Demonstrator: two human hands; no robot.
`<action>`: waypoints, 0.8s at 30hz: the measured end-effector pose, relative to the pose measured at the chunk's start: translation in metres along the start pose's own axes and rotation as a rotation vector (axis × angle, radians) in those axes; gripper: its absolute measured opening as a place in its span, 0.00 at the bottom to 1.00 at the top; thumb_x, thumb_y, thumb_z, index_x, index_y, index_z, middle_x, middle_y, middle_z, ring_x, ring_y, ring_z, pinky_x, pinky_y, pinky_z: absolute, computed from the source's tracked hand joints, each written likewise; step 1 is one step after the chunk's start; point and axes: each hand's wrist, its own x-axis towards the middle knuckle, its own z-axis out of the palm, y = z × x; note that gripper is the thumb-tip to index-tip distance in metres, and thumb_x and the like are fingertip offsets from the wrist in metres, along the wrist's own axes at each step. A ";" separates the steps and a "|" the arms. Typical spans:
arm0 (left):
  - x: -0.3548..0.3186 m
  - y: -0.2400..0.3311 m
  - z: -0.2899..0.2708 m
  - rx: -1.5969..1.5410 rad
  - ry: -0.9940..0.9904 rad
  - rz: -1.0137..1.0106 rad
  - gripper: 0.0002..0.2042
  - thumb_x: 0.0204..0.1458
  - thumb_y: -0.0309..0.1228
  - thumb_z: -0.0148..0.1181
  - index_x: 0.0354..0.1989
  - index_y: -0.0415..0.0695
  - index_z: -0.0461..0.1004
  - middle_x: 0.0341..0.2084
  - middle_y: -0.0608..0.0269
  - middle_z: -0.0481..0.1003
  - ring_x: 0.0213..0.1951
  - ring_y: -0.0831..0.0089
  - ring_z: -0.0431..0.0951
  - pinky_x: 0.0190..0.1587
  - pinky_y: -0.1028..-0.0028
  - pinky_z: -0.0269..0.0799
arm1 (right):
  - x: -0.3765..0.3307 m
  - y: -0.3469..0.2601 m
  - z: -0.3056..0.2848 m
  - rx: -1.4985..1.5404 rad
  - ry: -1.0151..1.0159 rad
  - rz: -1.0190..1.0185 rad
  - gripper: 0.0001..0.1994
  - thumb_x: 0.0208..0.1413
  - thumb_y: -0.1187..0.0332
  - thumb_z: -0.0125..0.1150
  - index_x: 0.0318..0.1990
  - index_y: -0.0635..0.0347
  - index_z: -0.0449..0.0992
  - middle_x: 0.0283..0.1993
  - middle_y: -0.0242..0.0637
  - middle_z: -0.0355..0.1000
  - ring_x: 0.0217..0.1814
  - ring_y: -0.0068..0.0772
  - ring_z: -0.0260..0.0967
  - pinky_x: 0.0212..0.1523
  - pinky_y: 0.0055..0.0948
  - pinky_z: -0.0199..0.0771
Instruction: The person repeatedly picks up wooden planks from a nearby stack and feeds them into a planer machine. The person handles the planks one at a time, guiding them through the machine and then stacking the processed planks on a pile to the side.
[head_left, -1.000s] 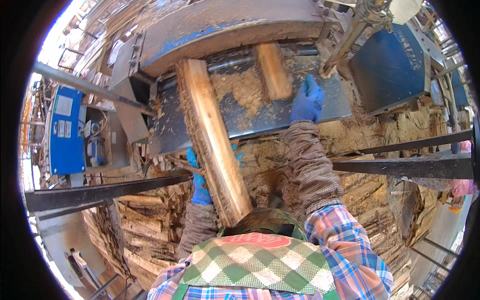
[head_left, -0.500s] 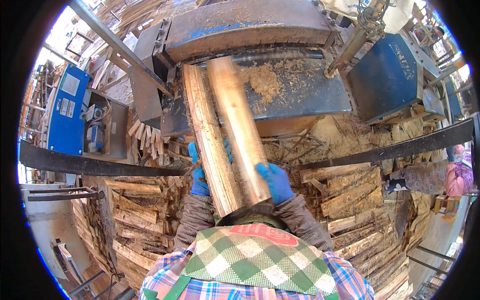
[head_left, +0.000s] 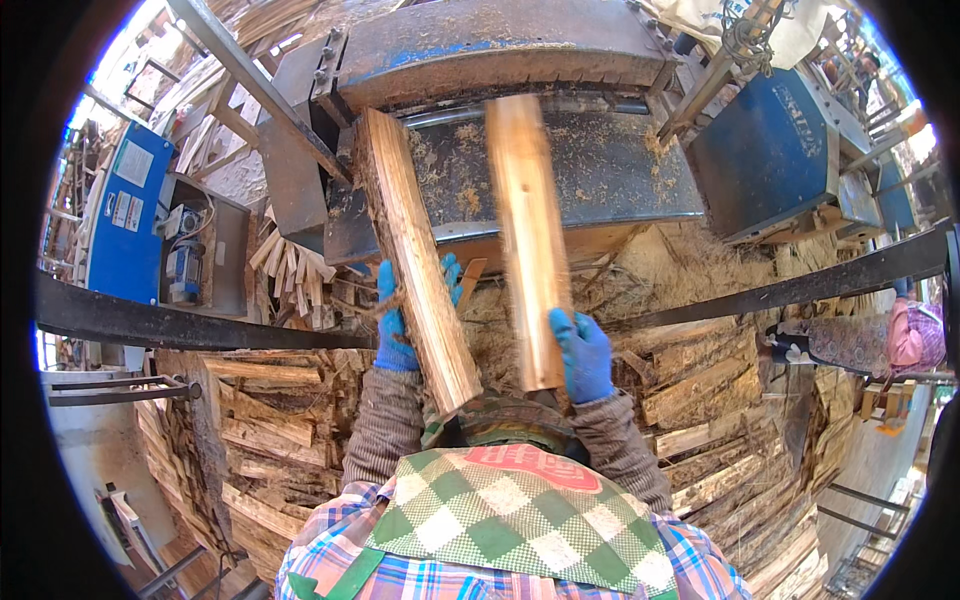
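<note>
My left hand [head_left: 398, 335], in a blue glove, grips a rough-edged wooden slab [head_left: 415, 255] from beneath, with fingers showing on both sides of it. The slab's far end rests at the left of the machine's dark metal feed table [head_left: 625, 165]. In my right hand [head_left: 583, 355], also blue-gloved, is a paler wooden board [head_left: 530, 235], gripped by its right edge near the close end. This board's far part lies over the table, and it is slightly blurred. A gap separates the two pieces. Wood chips and sawdust are scattered on the table.
A heavy metal housing [head_left: 500, 55] stands behind the table. Slanting posts [head_left: 265, 90] flank it, with a blue cabinet [head_left: 765, 155] at right and an open blue control box [head_left: 130, 215] at left. A dark curved bar [head_left: 200, 315] crosses nearby. Stacked slabs [head_left: 700, 400] lie on both sides.
My right hand has moved right with the pale board, widening the gap from the slab. The slab has shifted slightly. The sawdust clump on the table has been scattered.
</note>
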 end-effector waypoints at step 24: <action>0.031 0.017 0.036 0.225 0.339 0.022 0.48 0.59 0.67 0.50 0.79 0.48 0.44 0.76 0.42 0.50 0.76 0.49 0.52 0.75 0.49 0.58 | 0.208 -0.093 0.137 -0.420 0.487 -0.394 0.21 0.70 0.62 0.55 0.65 0.61 0.72 0.58 0.50 0.69 0.58 0.48 0.71 0.60 0.43 0.73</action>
